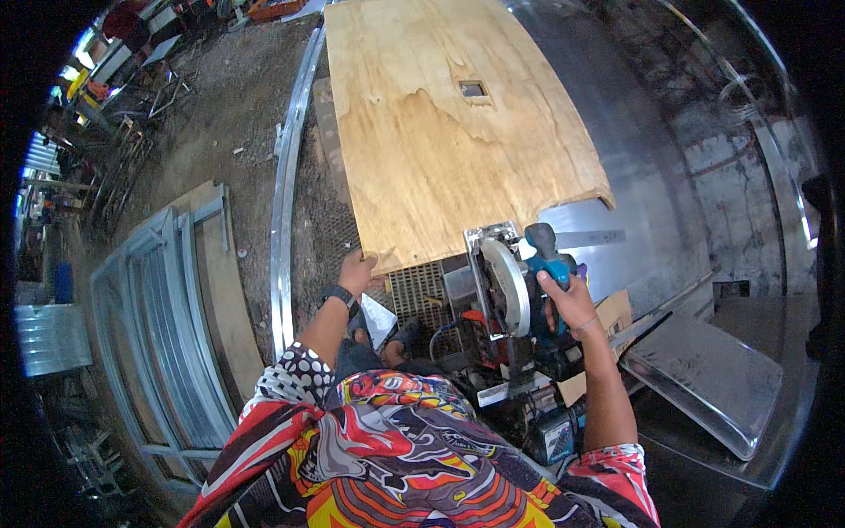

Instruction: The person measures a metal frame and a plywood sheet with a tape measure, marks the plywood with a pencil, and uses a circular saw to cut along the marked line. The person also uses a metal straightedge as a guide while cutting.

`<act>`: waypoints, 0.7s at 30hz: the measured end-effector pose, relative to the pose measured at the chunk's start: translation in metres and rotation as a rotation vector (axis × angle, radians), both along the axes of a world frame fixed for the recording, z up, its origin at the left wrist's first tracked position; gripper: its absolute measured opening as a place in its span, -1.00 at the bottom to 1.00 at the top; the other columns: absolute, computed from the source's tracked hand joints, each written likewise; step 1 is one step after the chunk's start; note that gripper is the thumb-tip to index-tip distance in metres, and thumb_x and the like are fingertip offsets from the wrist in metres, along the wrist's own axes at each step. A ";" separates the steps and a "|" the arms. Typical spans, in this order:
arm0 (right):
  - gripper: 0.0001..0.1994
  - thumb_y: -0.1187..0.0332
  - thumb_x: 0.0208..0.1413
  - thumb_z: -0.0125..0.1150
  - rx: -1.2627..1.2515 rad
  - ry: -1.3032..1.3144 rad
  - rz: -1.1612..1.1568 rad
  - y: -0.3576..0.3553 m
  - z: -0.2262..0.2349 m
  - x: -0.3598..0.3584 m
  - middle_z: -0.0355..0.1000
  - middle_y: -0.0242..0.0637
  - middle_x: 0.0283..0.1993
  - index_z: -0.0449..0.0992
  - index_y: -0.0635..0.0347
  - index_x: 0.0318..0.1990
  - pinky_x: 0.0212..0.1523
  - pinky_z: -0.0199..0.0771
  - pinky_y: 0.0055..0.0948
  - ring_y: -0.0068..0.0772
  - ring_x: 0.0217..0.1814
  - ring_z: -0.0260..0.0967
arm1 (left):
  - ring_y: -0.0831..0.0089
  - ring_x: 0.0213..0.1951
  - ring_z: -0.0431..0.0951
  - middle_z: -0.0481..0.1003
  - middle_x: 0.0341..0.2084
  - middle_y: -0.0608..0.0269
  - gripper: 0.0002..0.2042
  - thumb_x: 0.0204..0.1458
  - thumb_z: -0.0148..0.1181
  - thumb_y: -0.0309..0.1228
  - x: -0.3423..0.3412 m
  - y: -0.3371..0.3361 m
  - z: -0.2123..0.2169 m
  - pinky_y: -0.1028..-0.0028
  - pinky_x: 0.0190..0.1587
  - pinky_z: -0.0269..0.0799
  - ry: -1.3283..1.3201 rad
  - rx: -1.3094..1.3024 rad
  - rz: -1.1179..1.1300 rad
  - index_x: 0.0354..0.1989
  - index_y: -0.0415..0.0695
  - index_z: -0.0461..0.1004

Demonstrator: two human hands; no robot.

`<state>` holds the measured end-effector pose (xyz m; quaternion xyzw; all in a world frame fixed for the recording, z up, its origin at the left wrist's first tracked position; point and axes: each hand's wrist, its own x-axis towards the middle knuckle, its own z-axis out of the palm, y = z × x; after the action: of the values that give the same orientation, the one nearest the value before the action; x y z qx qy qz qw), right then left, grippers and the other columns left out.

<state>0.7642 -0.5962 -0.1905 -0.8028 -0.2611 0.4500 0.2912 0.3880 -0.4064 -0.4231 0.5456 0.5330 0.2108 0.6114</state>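
Note:
A large plywood sheet stretches away in front of me, with a small rectangular cutout near its middle and a notched right corner. At its near left corner my left hand grips the edge, a dark watch on the wrist. My right hand is wrapped round the handle of a teal and black circular saw. The saw's pale blade guard and metal base plate meet the sheet's near edge. Whether the blade touches the wood is hidden.
Shiny sheet metal lies under and right of the plywood. A long metal rail runs along the left. Metal frames lie on the ground farther left. Another teal power tool sits below the saw, and a bent metal panel lies right.

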 end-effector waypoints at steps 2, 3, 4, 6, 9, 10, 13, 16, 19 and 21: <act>-0.58 0.00 0.22 0.34 -0.003 0.063 -0.064 0.002 0.001 0.002 0.41 -0.32 -0.60 0.49 0.24 -0.21 -0.70 0.32 -0.40 -0.44 -0.71 0.34 | 0.23 -0.33 0.69 0.59 -0.17 0.01 -0.66 0.29 0.05 -0.38 0.002 -0.001 0.001 0.31 -0.34 0.68 0.013 0.041 -0.035 0.17 -0.27 0.40; -0.57 0.00 0.21 0.35 -0.031 0.082 -0.113 0.003 0.002 0.003 0.42 -0.31 -0.58 0.51 0.27 -0.18 -0.68 0.33 -0.40 -0.43 -0.68 0.35 | 0.22 -0.31 0.69 0.59 -0.16 0.00 -0.66 0.29 0.04 -0.38 0.003 -0.001 0.003 0.30 -0.33 0.68 0.022 0.048 -0.050 0.17 -0.27 0.40; -0.59 0.02 0.21 0.34 -0.007 0.079 -0.104 0.004 0.004 0.004 0.41 -0.31 -0.58 0.51 0.25 -0.18 -0.68 0.32 -0.40 -0.43 -0.68 0.34 | 0.21 -0.30 0.70 0.59 -0.14 -0.01 -0.66 0.30 0.04 -0.38 0.005 -0.001 0.005 0.29 -0.32 0.68 0.032 0.054 -0.066 0.17 -0.27 0.39; -0.63 0.05 0.22 0.31 0.000 0.066 -0.117 0.005 0.010 0.006 0.40 -0.31 -0.57 0.51 0.23 -0.18 -0.68 0.31 -0.38 -0.42 -0.69 0.32 | 0.18 -0.26 0.70 0.59 -0.11 -0.03 -0.66 0.31 0.02 -0.37 0.012 -0.002 0.011 0.26 -0.29 0.68 0.027 0.014 -0.069 0.18 -0.26 0.39; -0.65 0.07 0.22 0.28 -0.033 0.070 -0.101 0.004 0.020 0.014 0.39 -0.32 -0.58 0.50 0.22 -0.17 -0.70 0.28 -0.36 -0.43 -0.69 0.29 | 0.15 -0.22 0.71 0.59 -0.07 -0.04 -0.66 0.32 0.01 -0.36 0.026 -0.005 0.022 0.22 -0.23 0.68 -0.054 -0.156 0.008 0.19 -0.25 0.38; -0.65 0.07 0.22 0.28 -0.078 0.025 -0.124 0.004 0.023 0.013 0.39 -0.31 -0.57 0.50 0.22 -0.17 -0.70 0.27 -0.36 -0.43 -0.69 0.29 | 0.15 -0.23 0.71 0.59 -0.07 -0.04 -0.65 0.32 0.01 -0.36 0.026 -0.005 0.027 0.22 -0.23 0.68 -0.054 -0.181 0.023 0.20 -0.25 0.38; -0.66 0.07 0.21 0.29 -0.026 0.069 -0.073 0.002 0.027 0.014 0.39 -0.31 -0.57 0.50 0.21 -0.19 -0.70 0.27 -0.36 -0.43 -0.69 0.29 | 0.16 -0.23 0.70 0.59 -0.07 -0.03 -0.65 0.33 0.00 -0.34 0.029 -0.007 0.037 0.23 -0.23 0.68 -0.010 -0.133 -0.009 0.20 -0.26 0.39; -0.67 0.08 0.20 0.30 -0.043 0.041 -0.106 0.001 0.025 0.011 0.38 -0.32 -0.58 0.50 0.21 -0.20 -0.70 0.27 -0.36 -0.43 -0.69 0.29 | 0.18 -0.24 0.70 0.59 -0.08 -0.01 -0.66 0.35 -0.01 -0.33 0.027 -0.008 0.037 0.24 -0.24 0.69 -0.018 -0.227 0.056 0.19 -0.25 0.40; -0.68 0.10 0.20 0.30 -0.043 0.028 -0.099 0.001 0.023 0.007 0.37 -0.32 -0.58 0.49 0.20 -0.21 -0.70 0.27 -0.36 -0.43 -0.69 0.28 | 0.22 -0.23 0.70 0.59 -0.09 0.01 -0.67 0.35 -0.01 -0.33 0.022 -0.008 0.031 0.26 -0.26 0.68 -0.018 -0.102 -0.011 0.19 -0.23 0.41; -0.68 0.10 0.20 0.31 -0.020 0.021 -0.098 0.001 0.022 0.005 0.38 -0.32 -0.59 0.49 0.20 -0.22 -0.70 0.28 -0.37 -0.43 -0.69 0.28 | 0.24 -0.22 0.69 0.59 -0.09 0.02 -0.66 0.36 -0.01 -0.33 0.019 -0.007 0.028 0.27 -0.26 0.68 -0.011 -0.100 -0.021 0.21 -0.22 0.40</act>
<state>0.7690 -0.5956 -0.1681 -0.8128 -0.2140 0.4460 0.3077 0.4066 -0.4135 -0.3955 0.5187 0.5339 0.1802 0.6430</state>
